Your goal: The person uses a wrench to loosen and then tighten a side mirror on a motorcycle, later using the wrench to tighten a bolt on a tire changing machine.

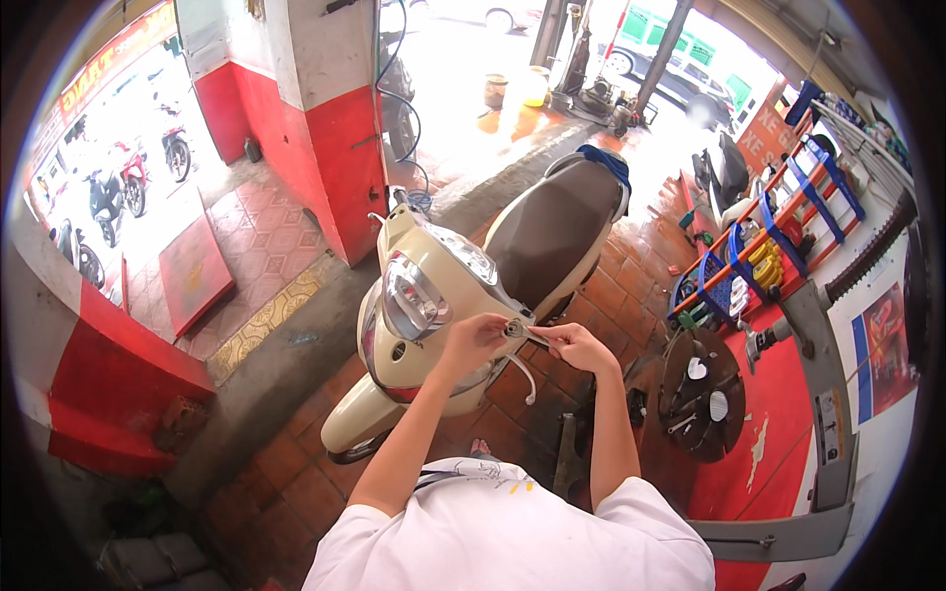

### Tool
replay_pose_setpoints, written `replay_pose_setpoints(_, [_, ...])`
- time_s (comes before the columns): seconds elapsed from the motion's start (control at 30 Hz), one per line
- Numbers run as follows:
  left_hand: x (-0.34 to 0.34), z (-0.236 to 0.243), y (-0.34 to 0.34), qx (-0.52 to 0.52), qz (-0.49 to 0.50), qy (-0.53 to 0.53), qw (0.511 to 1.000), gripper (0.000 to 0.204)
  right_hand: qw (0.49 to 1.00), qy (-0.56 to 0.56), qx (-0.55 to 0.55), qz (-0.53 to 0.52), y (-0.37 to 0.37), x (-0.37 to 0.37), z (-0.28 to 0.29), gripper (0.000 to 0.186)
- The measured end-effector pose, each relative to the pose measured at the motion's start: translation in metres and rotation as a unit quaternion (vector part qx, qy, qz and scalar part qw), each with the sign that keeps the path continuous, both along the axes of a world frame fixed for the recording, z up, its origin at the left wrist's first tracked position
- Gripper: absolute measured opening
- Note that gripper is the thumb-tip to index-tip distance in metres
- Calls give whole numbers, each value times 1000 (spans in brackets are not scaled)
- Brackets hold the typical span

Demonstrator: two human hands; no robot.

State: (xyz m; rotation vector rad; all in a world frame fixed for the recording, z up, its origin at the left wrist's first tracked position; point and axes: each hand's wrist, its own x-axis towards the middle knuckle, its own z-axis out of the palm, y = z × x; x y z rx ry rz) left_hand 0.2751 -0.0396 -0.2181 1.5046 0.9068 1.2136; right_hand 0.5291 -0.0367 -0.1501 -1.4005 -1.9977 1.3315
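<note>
A cream motor scooter [367,404] stands in front of me, its headlight [418,298] facing my side and its dark brown seat [552,236] farther back. Both my hands meet at the handlebar end on the right. My left hand [475,338] is closed, fingertips on a small round metal part [514,328] there. Close beside it, my right hand [579,347] pinches a thin metal rod-like piece [538,338] that points toward that part; its exact kind is too small to make out. The silver brake lever [524,376] curves out just below my hands.
A red and white pillar [340,128] rises behind the scooter at left. On the right are a round dark turntable [702,394] with tools, a grey machine arm [823,394] and an orange rack [754,231] with blue straps. Parked motorbikes [103,207] show outside.
</note>
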Motion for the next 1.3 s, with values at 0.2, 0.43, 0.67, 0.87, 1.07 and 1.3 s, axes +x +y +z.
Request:
replay_pose_setpoints(0.2, [0,-2,2,0,-4,-2,1000,34,999,-33,13,3,2,-1,5,67])
replay_pose_setpoints(0.43, [-1,-1,2,7,-2,0,1000,33,997,-63,-25,19,10,-2,15,74])
replay_pose_setpoints(0.67, [-1,1,0,3,5,-11,1000,32,991,-87,-48,94,38,4,19,62])
replay_pose_setpoints(0.87, [0,2,0,19,5,-4,1000,30,996,-48,-26,65,23,12,-1,56])
replay_pose_setpoints(1.07, [-1,2,1,29,6,2,1000,31,1000,-2,-13,2,-9,-5,-5,50])
replay_pose_setpoints(1.3, [-3,1,2,10,-2,0,1000,33,995,53,-52,-60,-33,-21,-15,53])
